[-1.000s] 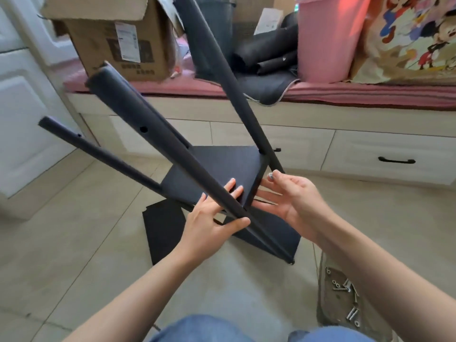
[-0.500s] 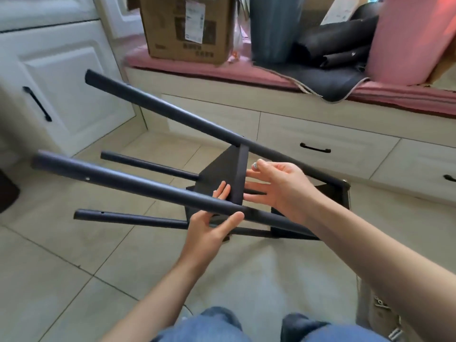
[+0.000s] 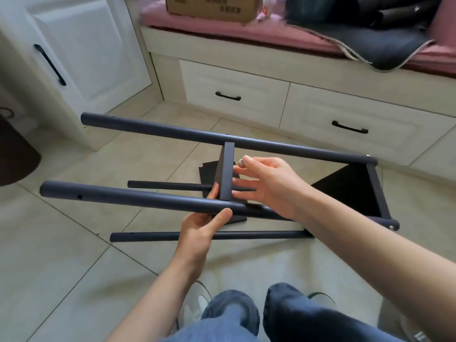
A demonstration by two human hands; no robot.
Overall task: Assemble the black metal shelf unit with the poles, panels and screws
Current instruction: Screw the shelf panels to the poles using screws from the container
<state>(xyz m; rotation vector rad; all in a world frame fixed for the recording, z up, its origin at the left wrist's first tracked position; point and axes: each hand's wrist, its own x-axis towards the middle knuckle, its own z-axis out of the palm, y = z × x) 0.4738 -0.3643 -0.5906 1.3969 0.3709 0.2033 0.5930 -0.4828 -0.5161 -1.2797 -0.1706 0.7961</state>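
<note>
shelf unit (image 3: 227, 174) lies sideways; left hand (image 3: 199, 228) grips pole (image 3: 138, 197), right hand (image 3: 269, 183) pinches screw (image 3: 241, 163).

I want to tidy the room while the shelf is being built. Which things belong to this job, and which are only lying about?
For the job: poles, middle panel, end panel, screw pinched by right hand, left hand gripping a pole.

Lying about: cardboard box, dark cloth, pink cushion.
</note>
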